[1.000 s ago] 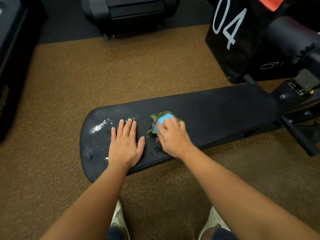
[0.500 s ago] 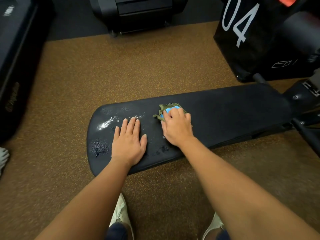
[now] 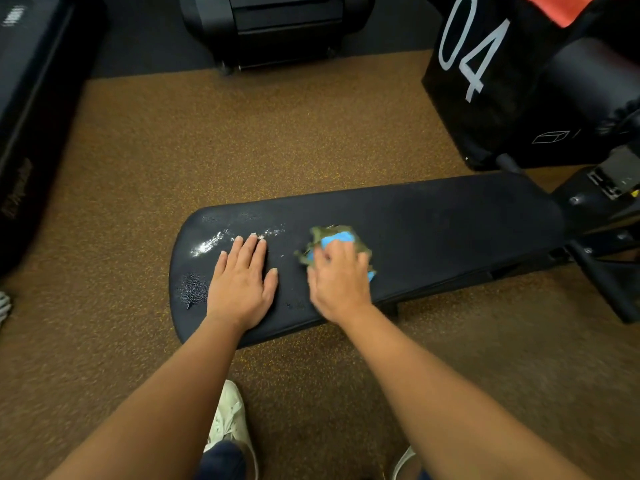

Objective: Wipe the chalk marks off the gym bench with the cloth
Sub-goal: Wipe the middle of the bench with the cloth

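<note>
A black padded gym bench [image 3: 450, 223] lies across the brown floor. White chalk marks [image 3: 207, 244] streak its left end, and a speckled patch [image 3: 193, 289] sits nearer the front edge. My left hand [image 3: 242, 282] rests flat on the pad, fingers straight, just right of the chalk. My right hand [image 3: 337, 278] presses a crumpled green and blue cloth [image 3: 332, 237] onto the pad's middle; its fingers curl over the cloth and look motion-blurred.
A black box marked "04" [image 3: 485, 81] stands at the back right, beside the bench's metal frame [image 3: 602, 258]. Dark gym equipment [image 3: 277, 26] sits at the back, another dark unit [image 3: 31, 116] on the left. My white shoes [image 3: 228, 420] stand below the bench.
My right hand has slid the cloth a little to the right and toward me across the pad. My left hand has stayed flat in place.
</note>
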### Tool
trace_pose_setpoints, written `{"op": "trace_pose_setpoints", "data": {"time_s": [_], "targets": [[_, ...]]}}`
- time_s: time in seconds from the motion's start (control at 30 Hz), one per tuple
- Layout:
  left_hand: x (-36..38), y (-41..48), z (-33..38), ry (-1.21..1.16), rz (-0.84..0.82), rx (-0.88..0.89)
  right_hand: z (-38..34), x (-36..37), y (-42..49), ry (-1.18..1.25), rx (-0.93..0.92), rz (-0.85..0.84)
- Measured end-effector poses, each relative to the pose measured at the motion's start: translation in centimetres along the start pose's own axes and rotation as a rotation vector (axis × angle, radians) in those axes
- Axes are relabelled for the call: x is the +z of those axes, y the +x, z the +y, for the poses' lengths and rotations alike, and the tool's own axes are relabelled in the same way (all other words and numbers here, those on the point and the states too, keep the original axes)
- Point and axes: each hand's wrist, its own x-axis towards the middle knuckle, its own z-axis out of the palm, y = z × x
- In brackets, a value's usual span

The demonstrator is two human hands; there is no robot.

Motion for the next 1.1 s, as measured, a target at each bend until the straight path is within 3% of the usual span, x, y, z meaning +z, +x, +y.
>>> {"op": "trace_pose_setpoints", "data": {"time_s": [0.1,0.2,0.27,0.33,0.4,0.47,0.57,0.67,0.73,0.8,0.93,1.1], "targets": [[-0.1,0.0,-0.2,0.013,-0.018,0.016,-1.2,-0.3,-2.6,0.062,-0.384,-0.049],[-0.3,-0.3,-1.1,0.024,-0.015,0.016,2.9,-0.2,-1.9,0.089,-0.701,-0.014],[-0.3,-0.6,-1.5,0.029,-0.019,0.001,5.5,0.0,-0.9,0.073,-0.635,0.012],[-0.1,-0.7,-1.4,0.029,-0.017,-0.011,5.8,-0.2,-0.6,0.031,-0.4,0.009],[0.0,-0.7,-1.3,0.035,-0.008,-0.021,3.0,-0.4,-1.3,-0.023,-0.158,-0.006],[0.0,-0.6,-1.3,0.038,-0.011,-0.021,-0.5,-0.4,-2.4,0.006,-0.075,-0.031],[0.1,-0.7,-1.4,0.037,-0.001,-0.01,-2.3,-0.4,-4.4,0.012,-0.267,-0.054],[0.0,-0.8,-1.4,0.03,0.006,-0.006,1.1,-0.1,-4.1,0.011,-0.569,-0.006],[0.0,-0.8,-1.5,0.022,0.003,-0.004,3.8,0.0,-3.2,-0.026,-0.536,0.023],[0.0,-0.8,-1.4,0.007,0.008,-0.005,5.1,-0.4,-2.6,-0.049,-0.362,0.019],[0.1,-0.9,-1.4,0.011,0.023,-0.009,1.4,-0.7,-3.0,-0.026,-0.086,0.005],[0.0,-0.8,-1.4,0.006,0.024,-0.003,1.4,-0.3,-4.7,-0.016,-0.49,-0.014]]}}
